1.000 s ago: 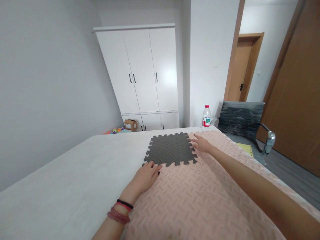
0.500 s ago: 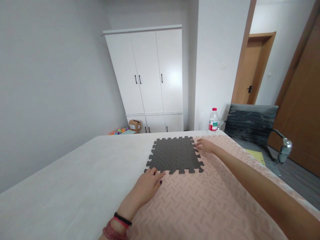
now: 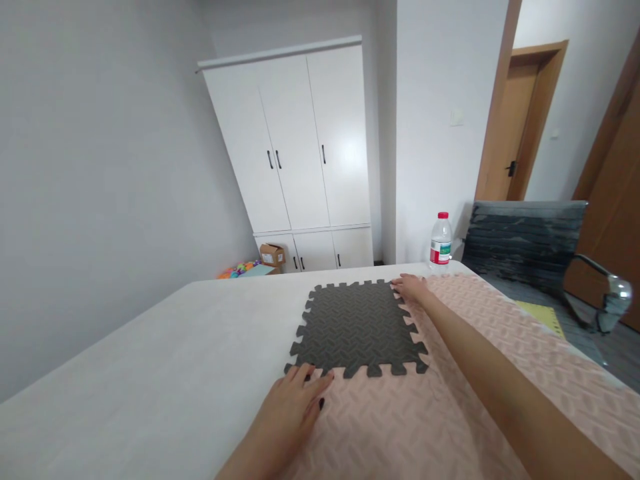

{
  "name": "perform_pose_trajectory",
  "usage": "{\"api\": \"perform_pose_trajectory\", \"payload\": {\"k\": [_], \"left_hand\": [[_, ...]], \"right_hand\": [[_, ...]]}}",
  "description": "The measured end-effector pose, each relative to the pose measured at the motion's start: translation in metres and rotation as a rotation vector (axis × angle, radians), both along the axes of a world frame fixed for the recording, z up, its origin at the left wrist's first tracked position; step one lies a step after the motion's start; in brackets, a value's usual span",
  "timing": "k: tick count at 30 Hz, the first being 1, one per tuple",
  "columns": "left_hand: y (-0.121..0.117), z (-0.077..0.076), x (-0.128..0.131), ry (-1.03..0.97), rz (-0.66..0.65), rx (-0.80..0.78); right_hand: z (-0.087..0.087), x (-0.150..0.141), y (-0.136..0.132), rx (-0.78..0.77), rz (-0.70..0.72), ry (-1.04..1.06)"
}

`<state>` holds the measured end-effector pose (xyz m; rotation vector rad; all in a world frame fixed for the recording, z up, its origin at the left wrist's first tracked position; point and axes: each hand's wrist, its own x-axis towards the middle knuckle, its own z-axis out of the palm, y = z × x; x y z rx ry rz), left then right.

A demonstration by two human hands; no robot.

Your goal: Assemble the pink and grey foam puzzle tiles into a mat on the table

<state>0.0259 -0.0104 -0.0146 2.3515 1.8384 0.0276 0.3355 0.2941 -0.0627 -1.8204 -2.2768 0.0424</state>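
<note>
A dark grey foam puzzle mat tile [image 3: 357, 327] lies flat on the white table [image 3: 150, 373], its toothed edges meshed with pink foam tiles [image 3: 450, 400] on its near and right sides. My left hand [image 3: 295, 407] rests flat, fingers spread, on the near left corner of the grey tile where it meets the pink one. At the tile's far right corner lies my right hand [image 3: 411, 288], fingers stretched out on the seam. Neither hand holds anything.
A plastic water bottle [image 3: 441, 241] with a red cap stands at the table's far right corner. A dark office chair [image 3: 530, 240] sits to the right, with a yellow tile [image 3: 543, 313] beside it. A white wardrobe [image 3: 295, 147] and a small cardboard box [image 3: 273, 254] stand behind.
The view has shifted, so the tiles appear closer and lower. My right hand has slid along the grey tile's right edge toward its far corner. My left hand stays at the near left corner.
</note>
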Motion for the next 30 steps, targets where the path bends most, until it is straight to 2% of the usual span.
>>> {"api": "perform_pose_trajectory", "payload": {"k": [6,11,15,18,21,25,30], "left_hand": [[0.001,0.000,0.000,-0.001,0.007,0.019],[-0.004,0.004,-0.001,-0.022,-0.023,0.042],[-0.008,0.002,-0.003,-0.049,-0.052,0.111],[-0.010,-0.001,-0.005,-0.070,-0.068,0.150],[-0.010,-0.004,-0.007,-0.079,-0.080,0.169],[-0.010,-0.005,-0.007,-0.068,-0.079,0.162],[-0.011,-0.003,-0.005,-0.062,-0.065,0.156]], "right_hand": [[-0.002,-0.001,-0.013,0.022,-0.001,-0.018],[0.022,0.005,-0.034,-0.014,0.085,-0.048],[0.036,0.025,-0.070,-0.007,0.188,-0.050],[0.031,0.033,-0.098,-0.007,0.237,-0.046],[0.020,0.031,-0.115,-0.029,0.227,-0.033],[0.011,0.019,-0.120,-0.020,0.174,-0.007],[0.015,0.008,-0.118,-0.020,0.184,-0.004]]}}
